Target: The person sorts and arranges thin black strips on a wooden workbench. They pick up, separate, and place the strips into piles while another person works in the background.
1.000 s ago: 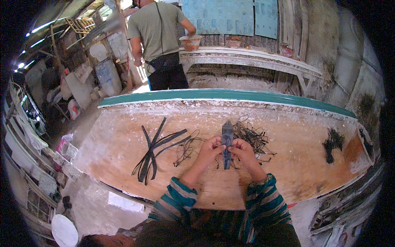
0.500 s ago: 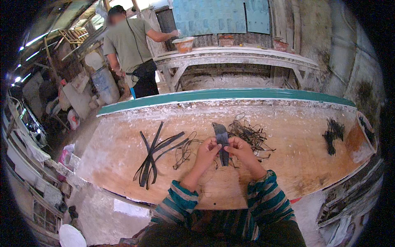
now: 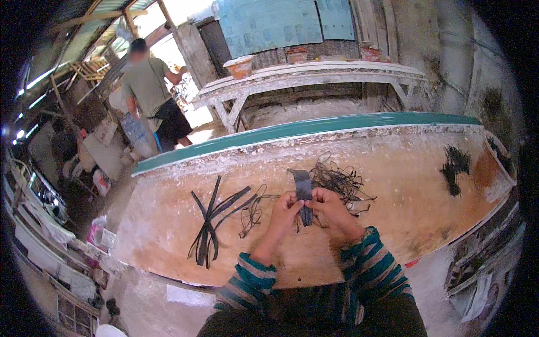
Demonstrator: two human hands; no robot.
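Over the middle of the wooden tabletop, my left hand (image 3: 286, 210) and my right hand (image 3: 332, 209) pinch a wide, flat black strip (image 3: 302, 182) between thumbs and fingers. Its upper end bends over to the left; its lower end hangs just below my thumbs. Whether it is rubber or another material I cannot tell. Beyond my right hand lies a tangle of thin black strands (image 3: 341, 182). Left of my left hand is a looser bunch of thin black loops (image 3: 251, 213). Farther left, several long black strips (image 3: 209, 215) cross one another on the wood.
At the right are a small black bundle (image 3: 455, 168) and a tipped orange-brown pot (image 3: 489, 177) with dark stuff inside. A green-painted edge (image 3: 314, 124) runs along the tabletop's far side. Behind it stand a whitish bench (image 3: 320, 73) with pots and, at left, another person (image 3: 150, 92).
The other person has stepped left, away from the bench, and lowered the arm from the pot. My view has tilted slightly. Both hands still pinch the black strip in nearly the same place.
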